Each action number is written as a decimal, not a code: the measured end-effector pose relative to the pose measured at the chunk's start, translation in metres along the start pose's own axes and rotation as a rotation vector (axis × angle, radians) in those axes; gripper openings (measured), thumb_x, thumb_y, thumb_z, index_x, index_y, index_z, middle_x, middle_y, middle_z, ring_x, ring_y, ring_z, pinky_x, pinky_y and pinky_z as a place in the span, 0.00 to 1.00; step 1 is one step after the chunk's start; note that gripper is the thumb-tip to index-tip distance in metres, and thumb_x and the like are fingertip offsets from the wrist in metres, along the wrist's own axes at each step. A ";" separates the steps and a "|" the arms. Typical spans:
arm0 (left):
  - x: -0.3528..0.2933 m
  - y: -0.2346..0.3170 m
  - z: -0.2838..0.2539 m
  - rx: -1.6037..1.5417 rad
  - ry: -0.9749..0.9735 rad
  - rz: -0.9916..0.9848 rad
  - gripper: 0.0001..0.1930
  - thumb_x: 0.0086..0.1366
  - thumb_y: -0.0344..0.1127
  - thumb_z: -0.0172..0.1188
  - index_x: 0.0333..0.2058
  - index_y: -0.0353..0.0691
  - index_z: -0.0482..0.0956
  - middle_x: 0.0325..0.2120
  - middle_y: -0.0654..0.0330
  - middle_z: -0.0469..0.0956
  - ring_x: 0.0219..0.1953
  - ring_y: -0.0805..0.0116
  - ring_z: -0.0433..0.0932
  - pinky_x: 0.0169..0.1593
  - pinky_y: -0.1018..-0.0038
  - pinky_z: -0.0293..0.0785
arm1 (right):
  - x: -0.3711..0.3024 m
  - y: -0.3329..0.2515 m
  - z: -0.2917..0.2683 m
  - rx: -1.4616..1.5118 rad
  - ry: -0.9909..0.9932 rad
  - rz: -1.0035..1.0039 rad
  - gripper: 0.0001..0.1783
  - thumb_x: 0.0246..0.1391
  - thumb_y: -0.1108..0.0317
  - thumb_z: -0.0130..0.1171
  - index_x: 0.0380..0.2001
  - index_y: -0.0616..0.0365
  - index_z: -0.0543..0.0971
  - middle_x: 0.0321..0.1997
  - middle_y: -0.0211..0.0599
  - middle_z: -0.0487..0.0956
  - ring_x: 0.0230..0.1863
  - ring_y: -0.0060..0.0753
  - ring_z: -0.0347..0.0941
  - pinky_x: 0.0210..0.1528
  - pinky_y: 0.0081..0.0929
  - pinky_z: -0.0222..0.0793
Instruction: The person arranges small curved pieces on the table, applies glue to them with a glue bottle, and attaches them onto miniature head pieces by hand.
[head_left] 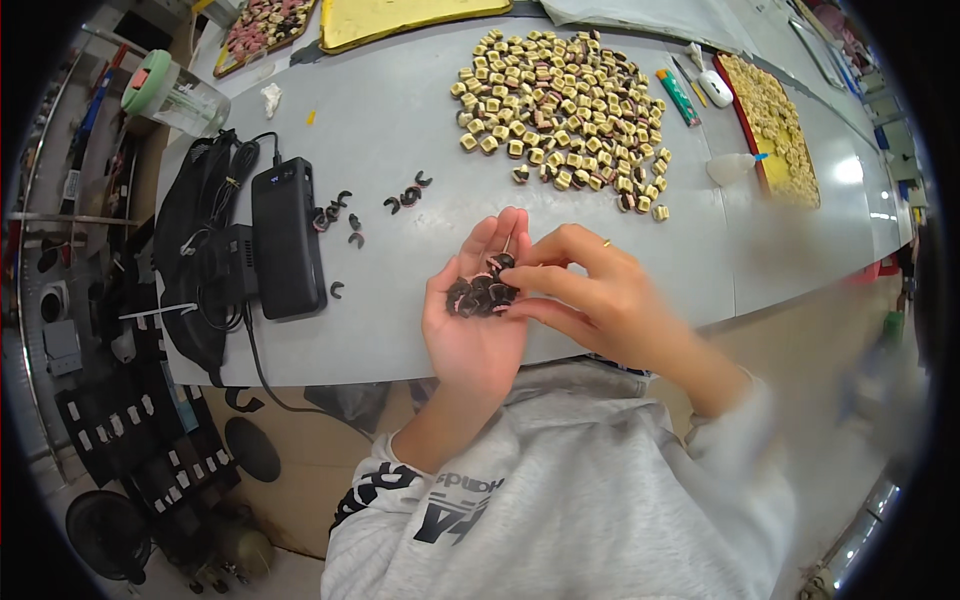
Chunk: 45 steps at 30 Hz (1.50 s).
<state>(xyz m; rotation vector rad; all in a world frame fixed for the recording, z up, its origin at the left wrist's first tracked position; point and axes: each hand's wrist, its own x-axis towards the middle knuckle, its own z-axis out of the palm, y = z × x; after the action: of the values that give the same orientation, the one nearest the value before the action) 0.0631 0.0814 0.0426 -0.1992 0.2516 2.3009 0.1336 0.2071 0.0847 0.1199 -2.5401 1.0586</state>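
Note:
My left hand (472,350) is cupped palm up above the near edge of the table, with a small heap of dark curved pieces (478,298) with pink edges in it. My right hand (605,290), a ring on one finger, reaches in from the right. Its thumb and fingertips come together at the heap, closed on one of the pieces; the fingers partly hide it. More of these dark C-shaped pieces (409,197) lie loose on the table, left of and beyond my hands. Past my right hand spreads a big pile of small cream-and-dark blocky pieces (570,105).
On the left are a black power bank (288,238) with cables, a black bag (190,270) and a green-lidded jar (175,95). At the right sit a red-rimmed tray (745,120), a white mouse (714,88) and a green tube (678,98). A yellow tray (400,22) stands at the back.

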 end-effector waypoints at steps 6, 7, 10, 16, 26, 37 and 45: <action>0.003 -0.010 0.000 -0.046 -0.022 -0.005 0.21 0.66 0.37 0.36 0.51 0.27 0.66 0.55 0.46 0.63 0.63 0.57 0.56 0.68 0.67 0.52 | -0.026 0.011 -0.003 0.104 0.050 0.052 0.12 0.41 0.78 0.66 0.33 0.59 0.80 0.34 0.36 0.76 0.32 0.31 0.75 0.31 0.24 0.72; 0.005 -0.012 0.001 -0.045 -0.022 -0.011 0.21 0.66 0.37 0.36 0.51 0.27 0.66 0.55 0.46 0.63 0.63 0.57 0.56 0.68 0.67 0.52 | -0.030 0.013 -0.004 0.135 0.065 0.062 0.13 0.40 0.79 0.66 0.33 0.59 0.80 0.34 0.36 0.77 0.32 0.31 0.75 0.31 0.24 0.72; 0.008 -0.020 0.004 -0.136 -0.042 -0.051 0.22 0.66 0.37 0.36 0.51 0.26 0.66 0.55 0.46 0.63 0.63 0.56 0.56 0.67 0.67 0.52 | -0.040 0.018 -0.006 0.134 0.220 0.118 0.14 0.39 0.79 0.67 0.34 0.59 0.80 0.34 0.36 0.76 0.31 0.29 0.75 0.31 0.23 0.72; 0.010 -0.038 0.006 -0.066 -0.054 -0.100 0.21 0.66 0.37 0.37 0.51 0.26 0.66 0.57 0.45 0.62 0.64 0.57 0.55 0.67 0.67 0.51 | -0.048 0.022 -0.008 0.114 0.285 0.150 0.16 0.39 0.79 0.68 0.36 0.59 0.80 0.32 0.36 0.76 0.31 0.28 0.74 0.31 0.21 0.71; 0.013 -0.042 0.005 -0.120 -0.064 -0.106 0.24 0.66 0.36 0.37 0.57 0.28 0.60 0.62 0.48 0.57 0.67 0.60 0.50 0.69 0.66 0.45 | -0.076 0.040 -0.018 -0.079 0.266 0.312 0.18 0.35 0.77 0.70 0.36 0.59 0.80 0.32 0.35 0.76 0.33 0.32 0.73 0.34 0.25 0.69; 0.011 -0.044 0.004 0.062 -0.136 -0.030 0.28 0.66 0.39 0.35 0.61 0.31 0.54 0.64 0.51 0.52 0.68 0.64 0.47 0.70 0.69 0.43 | -0.053 0.013 0.013 -0.048 0.332 0.030 0.17 0.32 0.76 0.70 0.31 0.59 0.79 0.30 0.34 0.76 0.29 0.35 0.70 0.30 0.27 0.66; 0.010 -0.043 0.002 -0.063 -0.121 -0.042 0.26 0.65 0.33 0.39 0.61 0.29 0.54 0.63 0.48 0.53 0.67 0.61 0.48 0.70 0.68 0.44 | -0.054 0.008 0.013 -0.066 0.315 0.031 0.17 0.30 0.80 0.67 0.31 0.59 0.80 0.30 0.36 0.77 0.29 0.33 0.72 0.29 0.26 0.67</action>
<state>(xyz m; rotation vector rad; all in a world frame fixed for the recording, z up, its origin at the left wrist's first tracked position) 0.0879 0.1177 0.0369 -0.0960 0.1125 2.2714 0.1779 0.2001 0.0505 -0.0972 -2.2944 0.9223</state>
